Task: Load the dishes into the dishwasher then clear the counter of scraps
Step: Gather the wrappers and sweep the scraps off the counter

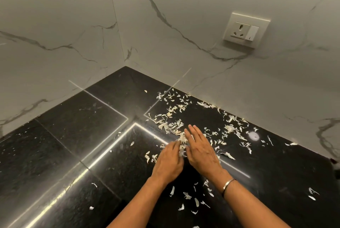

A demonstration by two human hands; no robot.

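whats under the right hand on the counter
Pale scraps show at the inner edge of the right hand, bunched against the left hand on the black counter. Whatever lies beneath the palm itself is covered.

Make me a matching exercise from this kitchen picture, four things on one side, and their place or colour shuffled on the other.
Things:
1. scraps
2. socket
3. bangle
4. counter

Descriptions:
A. on the marble wall
B. black and glossy
C. pale, scattered about
D. round the right wrist

Pairs: 1-C, 2-A, 3-D, 4-B
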